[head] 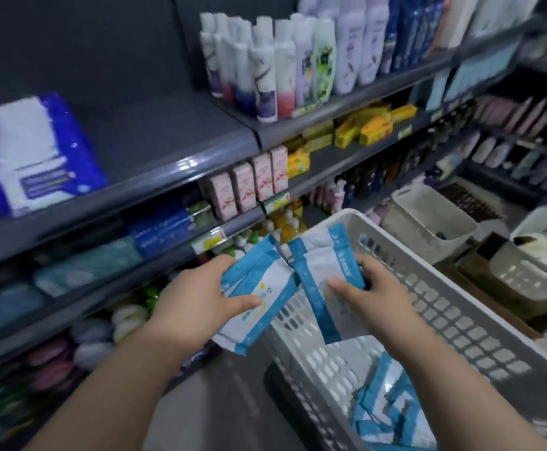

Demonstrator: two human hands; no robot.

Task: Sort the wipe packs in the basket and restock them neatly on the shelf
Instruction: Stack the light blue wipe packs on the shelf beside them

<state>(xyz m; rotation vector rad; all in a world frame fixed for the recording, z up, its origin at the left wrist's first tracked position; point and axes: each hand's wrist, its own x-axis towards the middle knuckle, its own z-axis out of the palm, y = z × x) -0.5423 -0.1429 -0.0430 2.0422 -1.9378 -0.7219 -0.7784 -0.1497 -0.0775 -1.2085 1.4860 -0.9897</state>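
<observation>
Stock entry: shelf, basket, wipe packs, two hands.

I log the grey shelf (168,177) at left, its top tier carrying one big blue-and-white pack (34,151), and I judge that tier the likely restock spot. The white basket (461,288) sits at right, close by for short reaches, with loose packs (392,405) lying in its bottom. Two wipe packs are held above its left rim with their edges overlapping, probably for comparing and squaring up. The left hand (197,294) grips one pack (259,288), thumb on its face, fingers beneath. The right hand (373,288) grips the other pack (324,255), thumb on top, fingers curled round its far edge.
</observation>
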